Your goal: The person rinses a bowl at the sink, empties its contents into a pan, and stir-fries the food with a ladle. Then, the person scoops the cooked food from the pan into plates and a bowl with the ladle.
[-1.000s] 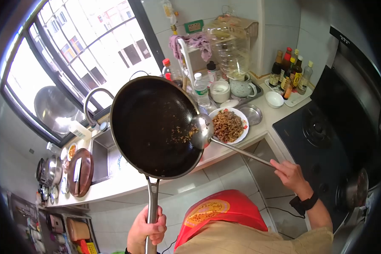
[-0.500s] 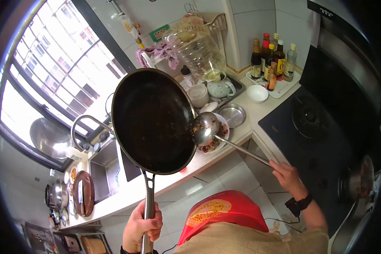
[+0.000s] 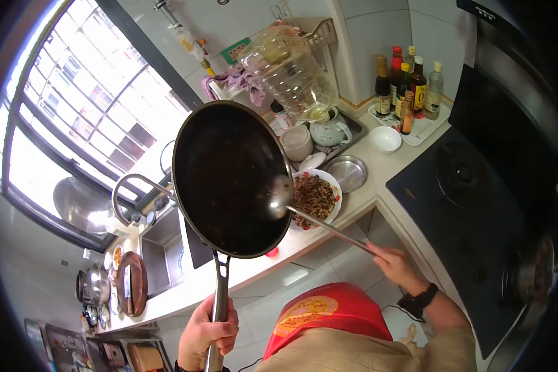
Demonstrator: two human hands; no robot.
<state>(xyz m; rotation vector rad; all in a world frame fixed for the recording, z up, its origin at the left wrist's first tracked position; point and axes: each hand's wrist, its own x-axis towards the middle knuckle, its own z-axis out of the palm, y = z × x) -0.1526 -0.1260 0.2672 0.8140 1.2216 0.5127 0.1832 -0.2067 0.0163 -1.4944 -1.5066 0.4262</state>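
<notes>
My left hand (image 3: 209,328) is closed round the handle of a dark wok (image 3: 229,173), which is tilted up so its inside faces me. My right hand (image 3: 392,265) grips the far end of a long metal ladle (image 3: 328,228). The ladle's bowl lies inside the wok near its right side. Just behind the wok's right edge, a white plate holds a heap of chopped brown and red food (image 3: 316,197). The wok's inside looks mostly bare, with a few tiny bits.
A black stove (image 3: 452,204) is at the right. Sauce bottles (image 3: 418,90) stand on a tray behind a white bowl (image 3: 385,140). A metal dish (image 3: 347,173) lies beside the plate. At the left are a sink (image 3: 161,260) and a round wooden board (image 3: 139,284).
Food bits seen in the wok a second ago are gone from it. The ladle has moved from the rim above the plate into the wok, and my right hand has shifted left.
</notes>
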